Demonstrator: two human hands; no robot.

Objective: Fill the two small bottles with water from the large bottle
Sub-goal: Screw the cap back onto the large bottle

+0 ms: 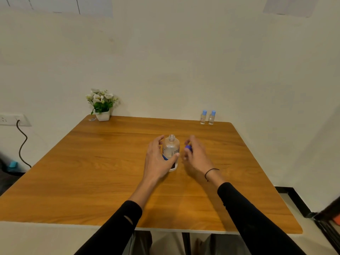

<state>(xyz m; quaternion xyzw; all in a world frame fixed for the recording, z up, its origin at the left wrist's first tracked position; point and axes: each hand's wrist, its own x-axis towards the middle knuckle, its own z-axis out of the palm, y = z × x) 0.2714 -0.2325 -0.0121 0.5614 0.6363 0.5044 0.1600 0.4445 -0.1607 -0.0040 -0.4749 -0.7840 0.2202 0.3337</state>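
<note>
The large clear bottle (171, 149) stands upright in the middle of the wooden table (103, 162), its neck uncapped. My left hand (158, 159) wraps round its left side, thumb across the front. Just to the right, my right hand (195, 157) holds the bottle's dark blue cap (188, 148) in curled fingers. Two small clear bottles with light blue caps (203, 117) (212, 117) stand side by side at the far right edge of the table, both capped.
A white pot of white flowers (102, 105) stands at the table's far left corner against the wall. A wall socket with a black cable (22, 142) is at the left. A dark frame (301, 205) lies on the floor at the right.
</note>
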